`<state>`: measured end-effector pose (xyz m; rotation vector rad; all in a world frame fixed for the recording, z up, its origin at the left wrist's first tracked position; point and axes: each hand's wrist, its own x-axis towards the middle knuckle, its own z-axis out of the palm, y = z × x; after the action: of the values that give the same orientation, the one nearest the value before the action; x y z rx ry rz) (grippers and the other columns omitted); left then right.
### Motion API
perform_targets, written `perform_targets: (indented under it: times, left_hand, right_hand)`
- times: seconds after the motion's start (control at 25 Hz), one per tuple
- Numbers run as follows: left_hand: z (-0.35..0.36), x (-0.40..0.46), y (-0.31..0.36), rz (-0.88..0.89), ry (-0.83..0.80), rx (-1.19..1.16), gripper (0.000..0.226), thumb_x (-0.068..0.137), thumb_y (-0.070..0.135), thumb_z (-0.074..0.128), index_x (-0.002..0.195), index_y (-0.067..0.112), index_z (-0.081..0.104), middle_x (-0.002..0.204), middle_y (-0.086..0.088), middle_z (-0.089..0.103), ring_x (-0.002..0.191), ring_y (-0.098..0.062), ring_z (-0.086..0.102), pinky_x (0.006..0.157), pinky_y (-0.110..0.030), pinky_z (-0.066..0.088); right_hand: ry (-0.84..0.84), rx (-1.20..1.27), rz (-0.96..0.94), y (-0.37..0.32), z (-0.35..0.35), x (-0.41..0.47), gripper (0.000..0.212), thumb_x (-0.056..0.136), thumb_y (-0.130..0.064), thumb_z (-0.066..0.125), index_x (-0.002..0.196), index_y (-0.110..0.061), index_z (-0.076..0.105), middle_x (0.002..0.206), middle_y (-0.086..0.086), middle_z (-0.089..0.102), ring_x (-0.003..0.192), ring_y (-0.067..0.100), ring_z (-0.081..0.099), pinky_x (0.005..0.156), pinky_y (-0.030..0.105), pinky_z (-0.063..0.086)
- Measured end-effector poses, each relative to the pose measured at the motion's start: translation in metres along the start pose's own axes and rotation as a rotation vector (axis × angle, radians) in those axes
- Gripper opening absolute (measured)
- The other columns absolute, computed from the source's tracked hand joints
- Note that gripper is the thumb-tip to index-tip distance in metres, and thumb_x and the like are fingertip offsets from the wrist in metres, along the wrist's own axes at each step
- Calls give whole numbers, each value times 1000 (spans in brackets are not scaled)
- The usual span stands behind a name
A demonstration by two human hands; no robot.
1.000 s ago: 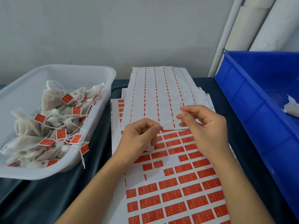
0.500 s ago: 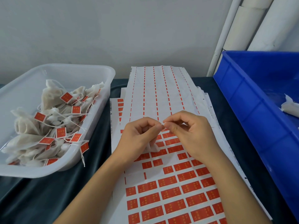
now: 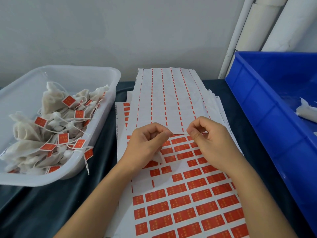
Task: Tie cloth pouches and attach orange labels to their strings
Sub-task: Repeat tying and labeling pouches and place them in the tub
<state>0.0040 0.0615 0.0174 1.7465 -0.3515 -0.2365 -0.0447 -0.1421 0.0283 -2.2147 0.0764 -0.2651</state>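
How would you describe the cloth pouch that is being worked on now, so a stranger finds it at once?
Start at the sheet of orange labels in the middle of the table, between the clear tub and the blue crate. The left hand above it grips the pouch, whose white corner pokes out below the palm. Unlike the tub's pouches, it shows no orange label.

Tub [image 3: 109, 78]: we saw translucent, glossy plastic.
Pouches [image 3: 51, 100]: coarse matt cloth.
Label sheet [image 3: 188, 203]: smooth paper.
Crate [image 3: 257, 103]: shiny blue plastic.
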Motion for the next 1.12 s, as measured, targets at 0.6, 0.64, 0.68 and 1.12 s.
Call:
perform_targets:
  times: [0.6, 0.64, 0.68, 1.12]
  left_hand:
    - [15, -6, -3, -79, 90, -201, 17, 104, 32, 63, 93, 26, 75, 96, -4, 79, 90, -24, 77, 85, -34, 65]
    - [15, -5, -3, -80, 93, -208, 17, 104, 32, 63, 93, 25, 74, 95, -4, 79, 90, -24, 77, 83, -30, 64]
    - [15, -5, -3, -84, 94, -212, 18, 104, 32, 62, 93, 25, 74, 95, -3, 79, 91, -23, 77, 82, -27, 63]
    - [13, 2, -10, -190, 324, -576, 16, 96, 35, 67, 88, 28, 79, 100, -5, 78, 99, -26, 78, 90, -42, 63]
  right_hand:
    - [123, -712, 339, -32, 41, -90, 68, 86, -77, 49, 134, -29, 57, 136, -5, 61, 120, 20, 61, 97, 43, 52]
    - [108, -726, 354, -33, 44, -91, 70, 86, -77, 48, 137, -29, 56, 139, -4, 59, 123, 21, 60, 100, 43, 51]
    - [94, -730, 370, -34, 45, -91, 71, 87, -77, 47, 138, -29, 54, 141, -4, 57, 125, 21, 58, 102, 43, 50]
    - [200, -691, 208, -61, 91, -100, 54, 82, -69, 66, 107, -22, 74, 111, -1, 72, 101, 22, 67, 86, 41, 56]
